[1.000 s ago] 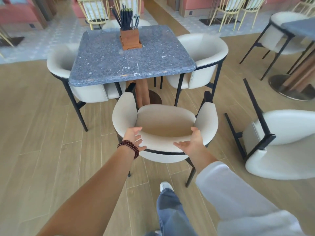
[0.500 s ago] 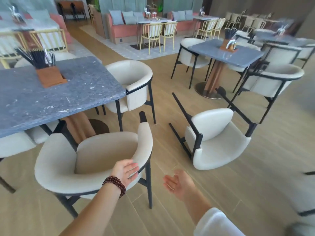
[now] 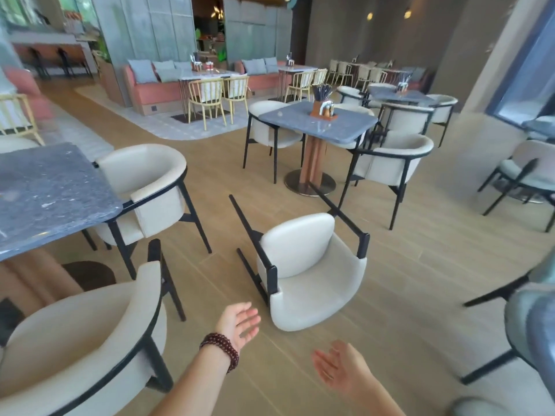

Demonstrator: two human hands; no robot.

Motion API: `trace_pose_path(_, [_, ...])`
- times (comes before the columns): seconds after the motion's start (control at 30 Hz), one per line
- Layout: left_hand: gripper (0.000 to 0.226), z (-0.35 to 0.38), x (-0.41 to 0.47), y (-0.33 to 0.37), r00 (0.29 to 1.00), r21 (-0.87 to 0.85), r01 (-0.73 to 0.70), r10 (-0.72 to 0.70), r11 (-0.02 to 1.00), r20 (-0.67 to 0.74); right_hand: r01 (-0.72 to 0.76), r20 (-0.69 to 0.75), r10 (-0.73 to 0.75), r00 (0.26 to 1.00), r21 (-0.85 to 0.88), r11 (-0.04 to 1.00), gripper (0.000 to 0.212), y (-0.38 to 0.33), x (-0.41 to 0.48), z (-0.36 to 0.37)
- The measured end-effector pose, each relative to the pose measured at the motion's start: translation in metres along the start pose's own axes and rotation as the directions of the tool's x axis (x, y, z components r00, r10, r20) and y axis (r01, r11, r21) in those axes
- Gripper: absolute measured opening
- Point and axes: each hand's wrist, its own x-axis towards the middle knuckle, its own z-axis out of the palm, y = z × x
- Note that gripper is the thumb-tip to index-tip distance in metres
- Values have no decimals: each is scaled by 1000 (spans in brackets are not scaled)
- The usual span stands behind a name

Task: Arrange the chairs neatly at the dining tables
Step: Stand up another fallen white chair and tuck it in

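A cream chair with a black frame [image 3: 309,274] lies tipped on its back on the wooden floor, legs pointing away from me. My left hand [image 3: 240,321], with a bead bracelet on the wrist, hovers open just short of its backrest. My right hand [image 3: 339,372] is open too, palm up, lower and to the right, holding nothing. An upright cream chair [image 3: 78,349] stands at the bottom left, against the grey stone table [image 3: 51,193]. Another chair [image 3: 150,187] is tucked at that table's right side.
A second grey table [image 3: 318,123] with a cutlery holder and several cream chairs stands beyond the fallen chair. More chairs sit at the right edge, one blurred chair [image 3: 531,331] close to me. Sofas and yellow chairs line the back.
Both hands have left the near chair's backrest. My view has swung right and up, bringing the fallen chair to the centre, and both open hands now reach toward it.
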Motion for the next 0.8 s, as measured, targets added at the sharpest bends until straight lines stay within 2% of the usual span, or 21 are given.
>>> trace_pose_path(0.13, [4, 53, 14, -16, 1000, 36, 7, -7, 999, 1, 29, -40, -28, 999, 23, 999, 19, -41, 18, -46])
trace_pose_path(0.27, [9, 90, 42, -18, 1000, 83, 3, -1, 997, -25, 20, -69, -17, 998, 50, 999, 12, -75, 42, -66])
trace_pose_path(0.33, [11, 99, 55, -16, 999, 84, -2, 6, 996, -41, 24, -69, -19, 997, 72, 997, 6, -89, 51, -65])
trace_pose_path(0.5, [8, 134, 117, -8, 999, 119, 12, -6, 993, -45, 17, -55, -12, 998, 91, 996, 11, -134, 97, -52])
trace_pose_path(0.67, [7, 172, 192, 3, 997, 152, 61, -54, 986, -50, 24, -41, -19, 999, 136, 990, 28, -187, 156, -29])
trace_pose_path(0.8, [11, 201, 247, 13, 995, 186, 83, -70, 979, -74, 25, -38, -21, 999, 127, 992, 16, -232, 196, -12])
